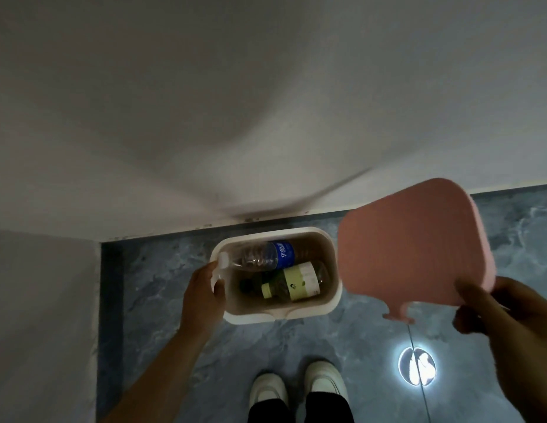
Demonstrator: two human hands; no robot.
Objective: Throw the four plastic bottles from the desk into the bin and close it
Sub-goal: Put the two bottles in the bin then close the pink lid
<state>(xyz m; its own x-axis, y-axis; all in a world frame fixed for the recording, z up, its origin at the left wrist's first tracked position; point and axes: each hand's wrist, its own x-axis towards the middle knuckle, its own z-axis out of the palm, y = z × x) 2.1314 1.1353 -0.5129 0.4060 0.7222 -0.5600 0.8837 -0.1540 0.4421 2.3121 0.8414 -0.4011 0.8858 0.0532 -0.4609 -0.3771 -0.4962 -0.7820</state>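
Note:
A small white bin (296,314) stands open on the floor against the wall. Inside lie plastic bottles: a clear one with a blue label (263,256), its white cap poking over the left rim, and one with a pale green label (296,280) beside it. Darker bottles beneath are hard to make out. My left hand (205,288) grips the bin's left rim, thumb over the edge. My right hand (492,306) holds the pink lid (409,245) by its lower right edge, lifted to the right of the bin and tilted.
A white wall (266,117) rises right behind the bin, and a white panel (43,315) stands at the left. The floor (162,285) is dark blue marbled tile with a bright light reflection (417,366). My two white shoes (296,386) stand just in front of the bin.

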